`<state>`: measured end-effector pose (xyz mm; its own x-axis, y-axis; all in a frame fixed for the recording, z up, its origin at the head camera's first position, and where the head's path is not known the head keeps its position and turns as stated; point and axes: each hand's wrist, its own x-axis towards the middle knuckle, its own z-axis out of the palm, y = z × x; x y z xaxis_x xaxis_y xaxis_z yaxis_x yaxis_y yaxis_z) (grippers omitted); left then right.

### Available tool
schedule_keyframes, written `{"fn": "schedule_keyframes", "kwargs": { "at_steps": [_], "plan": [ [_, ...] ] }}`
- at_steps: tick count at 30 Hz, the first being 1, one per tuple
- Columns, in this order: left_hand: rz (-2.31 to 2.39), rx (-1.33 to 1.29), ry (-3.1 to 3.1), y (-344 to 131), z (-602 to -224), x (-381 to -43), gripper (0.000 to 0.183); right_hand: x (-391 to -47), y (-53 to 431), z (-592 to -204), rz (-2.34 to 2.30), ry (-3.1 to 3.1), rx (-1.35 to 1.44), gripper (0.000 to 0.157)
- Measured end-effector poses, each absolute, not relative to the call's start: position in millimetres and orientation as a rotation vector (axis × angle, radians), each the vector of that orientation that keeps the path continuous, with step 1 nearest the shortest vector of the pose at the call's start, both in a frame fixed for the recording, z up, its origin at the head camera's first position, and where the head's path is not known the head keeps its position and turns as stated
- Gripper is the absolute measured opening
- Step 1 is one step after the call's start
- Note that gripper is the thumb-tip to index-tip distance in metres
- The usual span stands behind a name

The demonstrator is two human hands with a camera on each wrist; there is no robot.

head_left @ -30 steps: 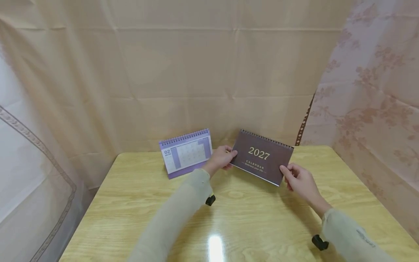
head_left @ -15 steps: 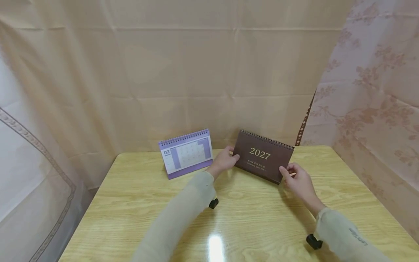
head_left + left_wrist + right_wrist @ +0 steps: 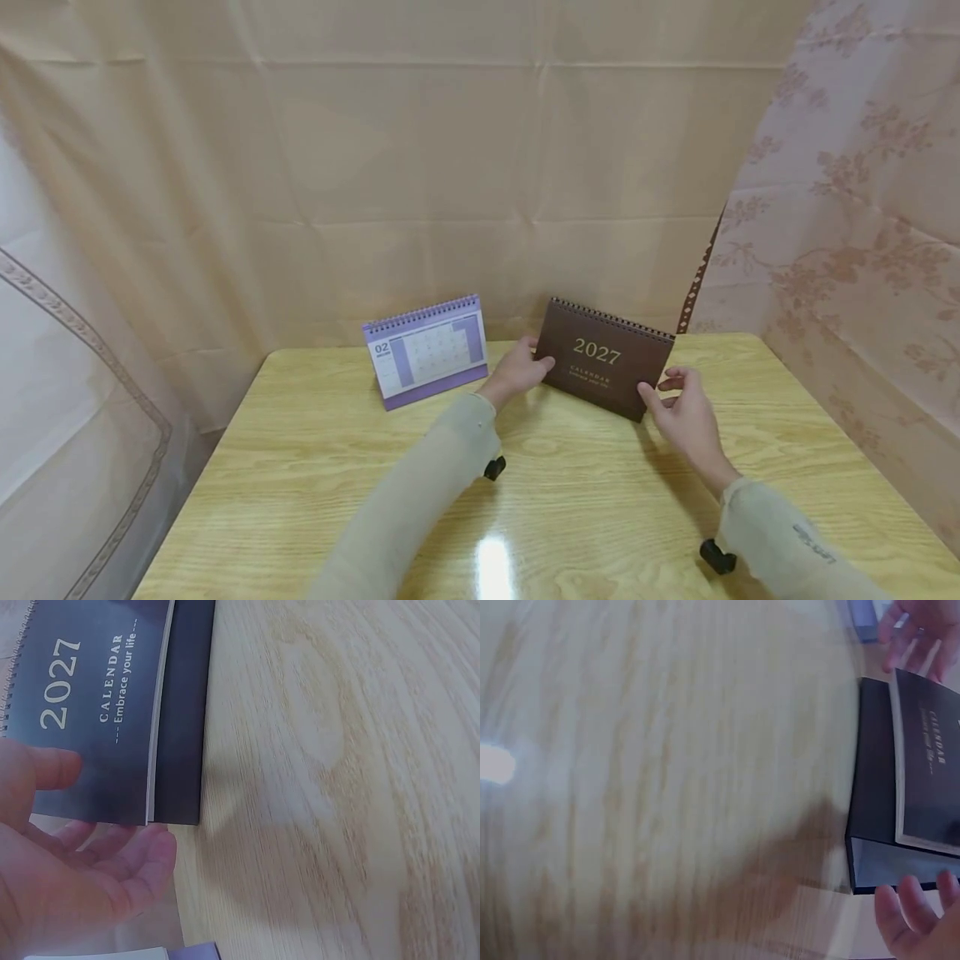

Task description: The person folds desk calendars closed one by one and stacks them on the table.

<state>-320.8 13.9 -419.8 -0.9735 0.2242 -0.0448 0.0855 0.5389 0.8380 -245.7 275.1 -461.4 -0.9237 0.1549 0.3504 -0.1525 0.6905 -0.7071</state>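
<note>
A glossy table [image 3: 262, 492] of pale yellow wood, its grain streaking sideways, carries a brown calendar [image 3: 592, 362] that stands tent-like on its base near the far edge. To the left of the brown calendar, a purple calendar [image 3: 431, 354] stands directly on the same top, apart from it, the two angled slightly inward. The far edge runs behind the brown calendar, with a rounded corner off to either side of it. On the wood in front and to its left sits a white reflection [image 3: 493, 571]
</note>
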Motion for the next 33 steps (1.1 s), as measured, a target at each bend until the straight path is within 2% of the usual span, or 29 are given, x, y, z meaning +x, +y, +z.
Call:
{"fn": "schedule_keyframes", "kwargs": {
  "at_steps": [5, 10, 20, 25, 28, 33],
  "plan": [
    [1.433, 0.268, 2.621, 15, -420, -321, 0.045, -248, 268, -464, 1.051, -2.455, 0.018, 0.083],
    [1.434, 0.257, 2.615, 17, -421, -322, 0.047, -250, 263, -463, 1.14, -2.45, -0.02, 0.092],
    [1.632, 0.271, 2.696, 23, -432, -336, 0.051, -257, 256, -463, 1.354, -2.46, -0.1, 0.082],
    [1.645, 0.345, 2.778, 27, -436, -343, 0.057, -259, 255, -463, 1.261, -2.545, -0.097, 0.065],
    [1.595, 0.401, 2.811, 30, -437, -343, 0.061, -260, 254, -462, 1.214, -2.59, -0.106, 0.058],
    [1.273, 0.443, 2.925, 34, -443, -340, 0.07, -263, 253, -461, 1.141, -2.664, -0.13, 0.058]
  ]
}}
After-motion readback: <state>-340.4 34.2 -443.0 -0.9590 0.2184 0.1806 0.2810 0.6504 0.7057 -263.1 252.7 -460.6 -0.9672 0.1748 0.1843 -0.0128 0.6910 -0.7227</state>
